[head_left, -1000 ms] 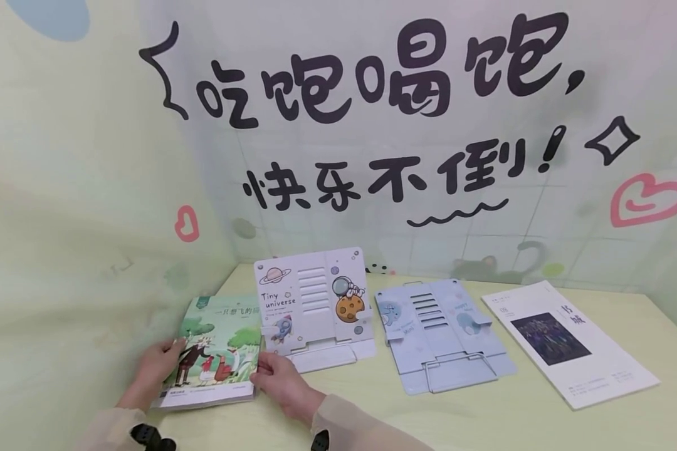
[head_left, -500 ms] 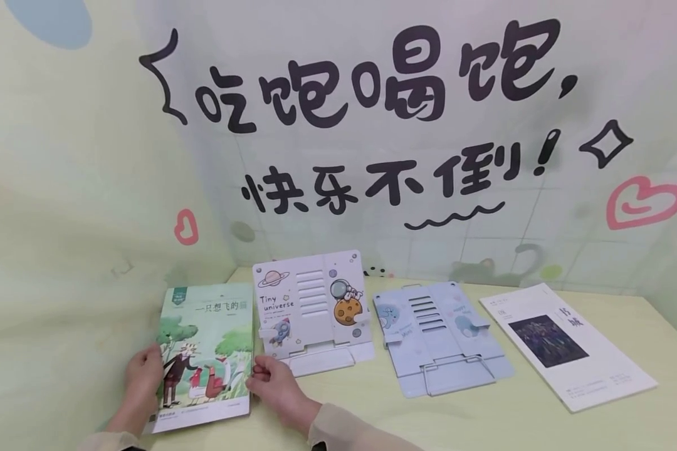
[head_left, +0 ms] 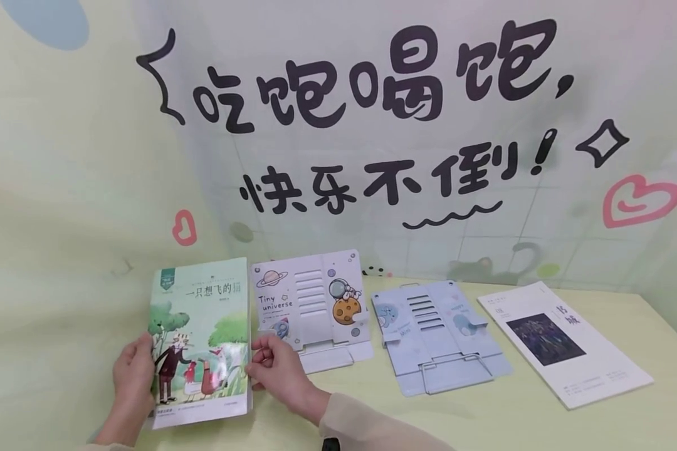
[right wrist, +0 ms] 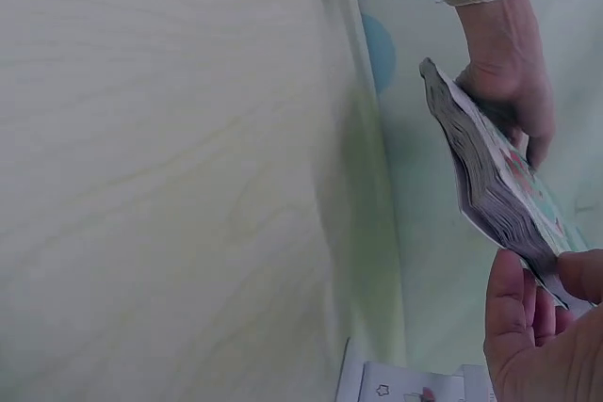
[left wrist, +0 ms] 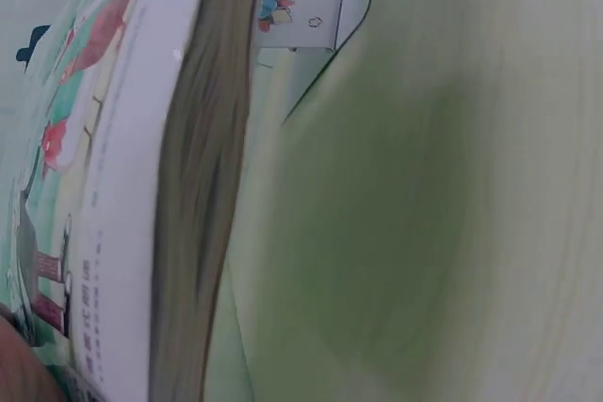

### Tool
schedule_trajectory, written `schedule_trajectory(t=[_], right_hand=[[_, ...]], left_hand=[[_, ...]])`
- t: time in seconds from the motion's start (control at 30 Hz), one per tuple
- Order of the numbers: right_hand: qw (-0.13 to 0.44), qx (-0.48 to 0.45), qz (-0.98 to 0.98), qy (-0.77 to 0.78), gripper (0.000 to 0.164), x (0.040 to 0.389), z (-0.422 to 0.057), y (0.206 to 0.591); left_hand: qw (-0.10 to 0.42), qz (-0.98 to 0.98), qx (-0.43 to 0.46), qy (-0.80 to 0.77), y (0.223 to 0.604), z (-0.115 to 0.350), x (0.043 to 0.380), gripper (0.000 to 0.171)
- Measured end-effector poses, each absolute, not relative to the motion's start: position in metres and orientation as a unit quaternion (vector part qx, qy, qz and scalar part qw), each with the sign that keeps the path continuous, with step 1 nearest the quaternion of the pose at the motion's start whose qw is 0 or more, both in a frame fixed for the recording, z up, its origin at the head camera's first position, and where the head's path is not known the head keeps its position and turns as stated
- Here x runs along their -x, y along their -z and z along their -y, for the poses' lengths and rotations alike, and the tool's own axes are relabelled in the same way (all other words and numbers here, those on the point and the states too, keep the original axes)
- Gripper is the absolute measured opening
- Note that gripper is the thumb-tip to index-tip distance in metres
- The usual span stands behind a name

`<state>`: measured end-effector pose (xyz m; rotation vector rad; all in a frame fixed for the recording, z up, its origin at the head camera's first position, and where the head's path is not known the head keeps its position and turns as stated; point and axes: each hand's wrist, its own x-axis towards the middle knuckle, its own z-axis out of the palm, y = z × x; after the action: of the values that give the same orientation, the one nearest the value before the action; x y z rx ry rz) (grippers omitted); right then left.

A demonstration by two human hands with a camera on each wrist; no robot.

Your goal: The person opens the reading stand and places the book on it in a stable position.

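Note:
A green paperback book (head_left: pixel 203 332) with a cartoon cover is held tilted up between my two hands at the left of the head view. My left hand (head_left: pixel 132 379) grips its left edge, with part of the fingers hidden behind it. At the right edge my right hand (head_left: pixel 282 376) pinches the book, thumb in front and fingers behind, as the right wrist view shows with the right hand (right wrist: pixel 551 331). The thick page block (left wrist: pixel 203 185) shows its bottom edge in the left wrist view, raised off the tabletop.
A white book stand (head_left: pixel 310 300) with space drawings stands just right of the book, partly behind my right hand. Farther right is a blue book stand (head_left: pixel 434 338). A white magazine (head_left: pixel 564 344) lies flat on the pale table (head_left: pixel 519 423). A printed backdrop (head_left: pixel 338 238) rises behind.
Both hands have raised the book and tipped it more upright, so its cover faces me more squarely. The stands and magazine stay in place.

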<state>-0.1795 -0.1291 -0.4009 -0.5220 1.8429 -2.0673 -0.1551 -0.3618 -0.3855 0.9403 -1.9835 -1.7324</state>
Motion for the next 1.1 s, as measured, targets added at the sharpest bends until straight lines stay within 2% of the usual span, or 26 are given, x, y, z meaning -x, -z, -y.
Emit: schedule_trajectory(t=[0.2,0.27,0.43,0.5,0.67,0.8,1.1], right_hand=[[0.143,0.205,-0.658,0.710,0.027,0.187,0.119,0.387],[0.134,0.210,-0.666,0.703,0.027,0.191,0.114,0.381],[0.116,0.213,-0.683,0.689,0.029,0.208,0.094,0.365],[0.106,0.210,-0.690,0.684,0.030,0.217,0.084,0.360],[0.069,0.209,-0.716,0.663,0.031,0.244,0.054,0.353],[0.011,0.223,-0.751,0.621,0.028,0.265,0.033,0.355],[-0.071,0.240,-0.774,0.582,0.024,0.294,0.003,0.360]], left_hand=[[0.199,0.674,-0.320,0.635,0.371,0.349,0.154,0.073],[0.211,0.660,-0.312,0.650,0.367,0.343,0.154,0.062],[0.247,0.635,-0.247,0.689,0.353,0.322,0.160,0.019],[0.251,0.641,-0.204,0.696,0.347,0.314,0.164,0.011],[0.257,0.688,-0.108,0.670,0.341,0.297,0.182,0.016],[0.250,0.705,-0.047,0.662,0.341,0.288,0.196,0.020],[0.246,0.740,-0.018,0.626,0.342,0.261,0.224,0.035]])
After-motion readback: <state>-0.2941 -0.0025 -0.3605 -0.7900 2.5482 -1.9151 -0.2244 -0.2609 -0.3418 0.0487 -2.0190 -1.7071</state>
